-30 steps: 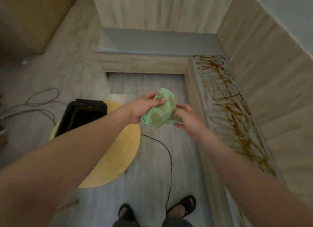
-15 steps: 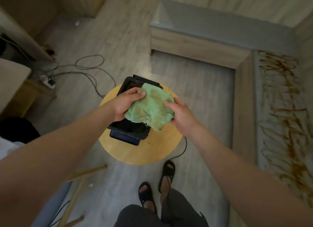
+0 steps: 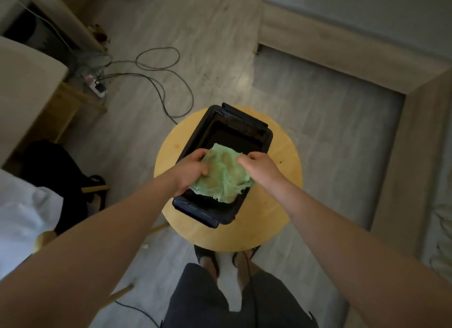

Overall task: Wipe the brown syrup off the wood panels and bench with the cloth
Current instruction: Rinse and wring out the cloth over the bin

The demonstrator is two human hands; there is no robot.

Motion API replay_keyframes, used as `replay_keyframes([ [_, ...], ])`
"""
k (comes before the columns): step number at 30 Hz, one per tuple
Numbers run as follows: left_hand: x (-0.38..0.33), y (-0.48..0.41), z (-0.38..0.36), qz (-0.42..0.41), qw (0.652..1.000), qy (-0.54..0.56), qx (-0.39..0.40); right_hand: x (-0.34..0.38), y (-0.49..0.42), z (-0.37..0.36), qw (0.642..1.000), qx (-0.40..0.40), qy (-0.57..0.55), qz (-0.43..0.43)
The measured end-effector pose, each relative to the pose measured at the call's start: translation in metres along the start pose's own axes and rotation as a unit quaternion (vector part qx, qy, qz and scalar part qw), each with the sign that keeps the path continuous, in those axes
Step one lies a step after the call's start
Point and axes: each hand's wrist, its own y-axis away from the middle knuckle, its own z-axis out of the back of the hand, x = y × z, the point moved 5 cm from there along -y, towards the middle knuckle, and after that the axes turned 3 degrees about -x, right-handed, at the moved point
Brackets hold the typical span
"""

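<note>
Looking down through the head camera, I saw a pale plank floor and an L-shaped bench (image 3: 342,50) with a grey top and wood front, running across the top and down the right of the view. Only a sliver of its right arm showed at the frame's edge, and the faint streaks there were too dim for me to read as syrup.

In the middle stood a round yellow stool (image 3: 281,205). On it sat a long black tub (image 3: 244,119), too dark inside for me to tell whether it held water.

Over the near half of the tub hung the green cloth (image 3: 223,178), bunched and blotched with brownish stains. I could not tell whether it touched the rim. Both hands gripped it. The left hand (image 3: 190,172) had its fingers curled round the cloth's left side, and the right hand (image 3: 261,166) pinched the upper right edge.

I judged this a pause between wiping passes, to rinse or wring the soiled cloth. The next move would call for squeezing the cloth low over the tub so the drips land inside. After that comes a turn right to the bench, with a cleaner face of the cloth pressed flat on the streaks.
</note>
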Motion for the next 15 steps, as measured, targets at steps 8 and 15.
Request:
replay_keyframes([
  [8, 0.023, -0.064, 0.018, 0.018, 0.994, -0.105, 0.007, -0.002, -0.060, -0.034, 0.995, -0.005, 0.088, -0.036],
  [15, 0.053, -0.100, 0.004, 0.061, 0.990, -0.123, 0.029, -0.009, -0.111, -0.068, 0.969, -0.015, 0.247, 0.001],
])
